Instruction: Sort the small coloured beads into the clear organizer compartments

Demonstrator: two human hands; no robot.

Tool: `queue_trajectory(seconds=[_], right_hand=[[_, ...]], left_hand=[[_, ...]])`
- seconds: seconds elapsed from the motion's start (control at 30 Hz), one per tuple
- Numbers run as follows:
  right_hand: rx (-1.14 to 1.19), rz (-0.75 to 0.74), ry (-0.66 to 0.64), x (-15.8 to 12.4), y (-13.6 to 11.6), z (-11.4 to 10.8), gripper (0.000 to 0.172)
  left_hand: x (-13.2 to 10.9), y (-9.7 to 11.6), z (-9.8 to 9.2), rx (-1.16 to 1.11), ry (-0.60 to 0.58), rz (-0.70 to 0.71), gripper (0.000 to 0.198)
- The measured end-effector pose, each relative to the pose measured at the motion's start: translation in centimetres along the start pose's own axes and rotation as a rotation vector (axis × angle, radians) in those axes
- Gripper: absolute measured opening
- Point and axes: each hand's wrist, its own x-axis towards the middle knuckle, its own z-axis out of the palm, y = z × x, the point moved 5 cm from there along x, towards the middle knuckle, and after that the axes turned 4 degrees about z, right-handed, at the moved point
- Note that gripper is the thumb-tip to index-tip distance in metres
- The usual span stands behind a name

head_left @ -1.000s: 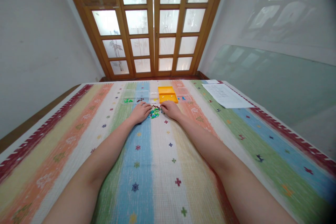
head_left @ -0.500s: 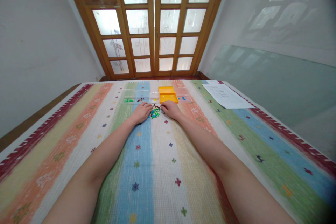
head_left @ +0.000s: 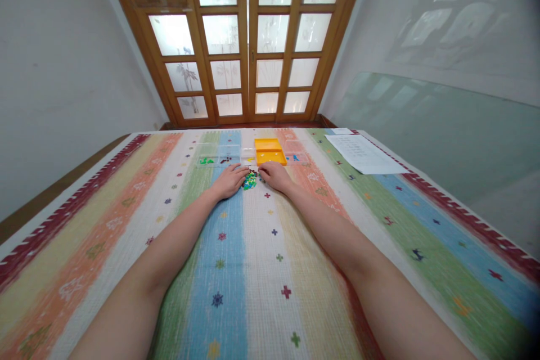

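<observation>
A small heap of mixed green, blue, yellow and dark pieces (head_left: 250, 181) lies on the striped cloth between my two hands. From the left, my left hand (head_left: 229, 181) rests with its fingers stretched out over the heap's upper edge. My right hand (head_left: 275, 176) is at the heap's right side, fingers bent and drawn together; whatever they pinch, if anything, is too small to make out. Just beyond stand clear plastic boxes holding green pieces (head_left: 206, 161), dark brown pieces (head_left: 226, 161), yellow pieces (head_left: 250, 160) and blue pieces (head_left: 295, 158). Among them an orange box (head_left: 268, 144) contains white pieces.
Printed paper sheets (head_left: 363, 154) lie at the far right of the table. The striped tablecloth (head_left: 261, 270) covers the tabletop. Behind the table are wooden glazed doors (head_left: 248, 118), and a glass panel (head_left: 442, 135) leans by the right wall.
My left hand has shifted slightly right, its fingers reaching farther over the top of the heap. My right hand has barely moved.
</observation>
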Motion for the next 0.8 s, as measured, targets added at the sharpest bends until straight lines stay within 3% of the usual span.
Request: queue_trajectory(seconds=[0.43,0.8], right_hand=[[0.003,0.002,0.002,-0.1,-0.1,-0.2,0.023],[0.009,-0.008,0.005,-0.1,-0.1,-0.2,0.024]], left_hand=[[0.0,1.0,-1.5,-0.048,0.051,0.020,0.039],[0.0,1.3,-1.7,-0.016,0.015,0.006,0.041]])
